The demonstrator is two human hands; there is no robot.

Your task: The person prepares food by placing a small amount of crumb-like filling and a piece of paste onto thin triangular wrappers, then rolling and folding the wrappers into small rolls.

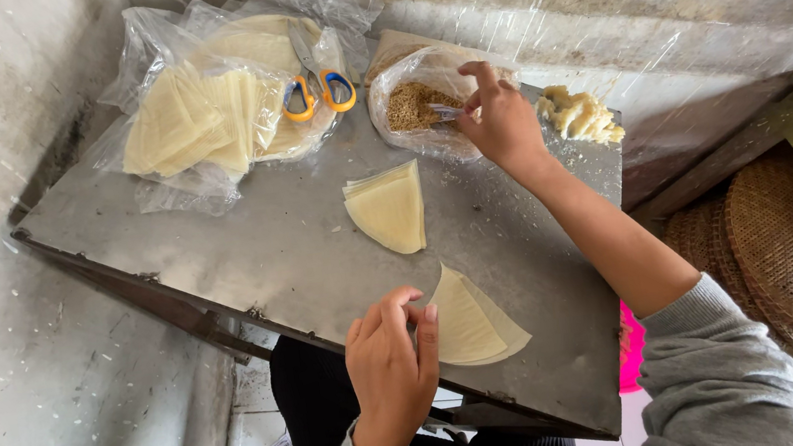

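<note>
Two clear plastic bags sit along the far edge of the tabletop (248, 241). The big bag (143, 42) toward the far left corner is crumpled and open, with a stack of pale yellow wrapper sheets (188, 123) spilling out of it, and a pair of scissors (314, 87) with orange and blue handles lies on top. The smaller bag (399, 76) near the middle of the far edge is rolled down around a brown crumbly filling (410, 105). Just beside it, at the far right corner, lies a lump of pale yellow mash (583, 114) on the bare metal.

My right hand (497, 120) reaches into the mouth of the smaller bag, fingers pinched on what looks like a small spoon (446, 111) over the filling, though I cannot tell for sure what it is.

My left hand (392, 365) is at the near edge, thumb and fingertips curled and pinching the corner of a folded wrapper (475, 324), which lies flat on the tabletop just to the right of that hand. A second small pile of wedge-shaped wrappers (390, 209) rests in the middle of the tabletop, apart from both hands.
</note>
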